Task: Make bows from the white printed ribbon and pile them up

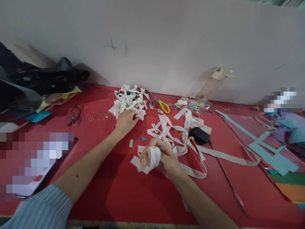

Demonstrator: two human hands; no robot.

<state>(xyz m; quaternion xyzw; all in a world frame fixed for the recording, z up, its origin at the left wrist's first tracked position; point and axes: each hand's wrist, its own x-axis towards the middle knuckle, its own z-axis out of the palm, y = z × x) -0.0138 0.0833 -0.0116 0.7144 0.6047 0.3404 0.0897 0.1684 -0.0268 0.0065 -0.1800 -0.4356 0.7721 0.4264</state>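
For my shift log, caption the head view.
Left hand at the ribbon pile, right hand holding looped ribbon, red table below.

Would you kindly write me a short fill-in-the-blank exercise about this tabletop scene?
1. The right hand holds a looped ribbon coloured ____.
2. The left hand is at the pile of ribbon pieces, which, in the picture, lies to the ____ of the scissors.
3. The tabletop is coloured ____.
Missing words: white; left; red.
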